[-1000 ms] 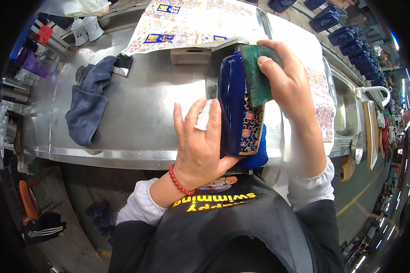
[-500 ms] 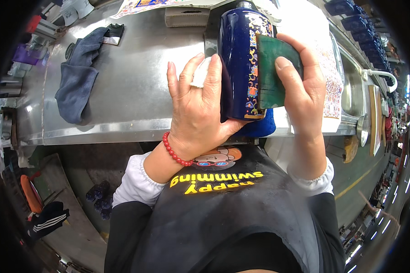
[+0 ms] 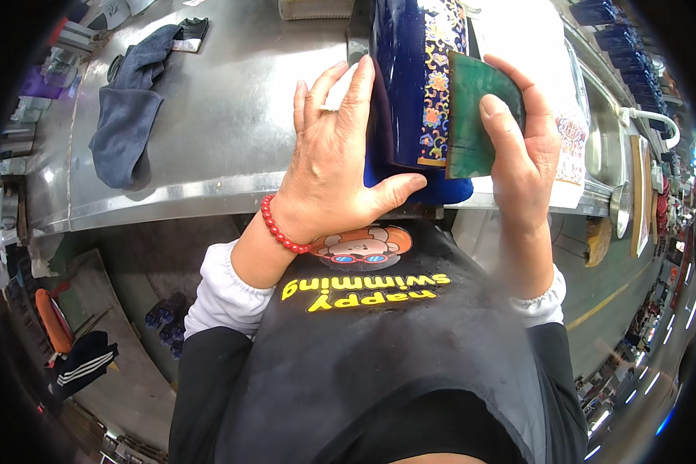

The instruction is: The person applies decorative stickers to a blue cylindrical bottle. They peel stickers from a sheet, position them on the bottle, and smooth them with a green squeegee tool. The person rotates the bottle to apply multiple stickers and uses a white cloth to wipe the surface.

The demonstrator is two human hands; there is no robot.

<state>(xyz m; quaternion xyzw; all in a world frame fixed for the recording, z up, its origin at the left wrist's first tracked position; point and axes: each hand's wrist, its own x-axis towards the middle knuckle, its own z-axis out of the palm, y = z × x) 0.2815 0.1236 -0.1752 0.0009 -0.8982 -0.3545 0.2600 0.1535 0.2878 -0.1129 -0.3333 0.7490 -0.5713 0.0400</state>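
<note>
A glossy dark blue bottle [image 3: 398, 85] with a colourful floral band down its right side lies on the bench, its lower end toward me. Its top runs out of view. My right hand [image 3: 527, 151] grips a flat green scraper [image 3: 472, 116] between thumb and fingers, its straight edge along the floral band. To the left of the bottle, my left hand [image 3: 329, 151] has its fingers stretched and spread, fingertips close to the bottle's side, thumb pointing right below its end. A small white piece [image 3: 337, 94] shows between its fingers; whether it is held I cannot tell. Dark blue cloth [image 3: 448, 191] sits beneath the bottle's near end.
A grey-blue towel [image 3: 124, 127] lies on the metal bench [image 3: 216, 100] to the left. Patterned white sheets [image 3: 568, 147] lie on the right, beside a sink [image 3: 598, 131] with a white tap [image 3: 657, 124]. Blue containers [image 3: 622, 46] line the far right.
The bottle has shifted away from me in the view, its top now out of sight. My left thumb has come off its lower end. The scraper stays at the band's right side.
</note>
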